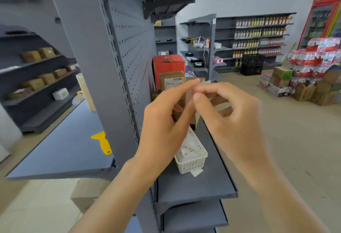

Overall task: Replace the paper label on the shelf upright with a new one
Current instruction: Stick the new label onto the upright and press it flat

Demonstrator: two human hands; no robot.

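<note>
Hands, left hand (162, 120) and right hand (228, 114), are pinching a small label (203, 85) between fingertips, probably peeling its backing for sticking on the shelf upright (96, 70).

Single head-worn wide-angle view, forward and downward, close above both hands before the grey shelf upright (96, 77).
</note>
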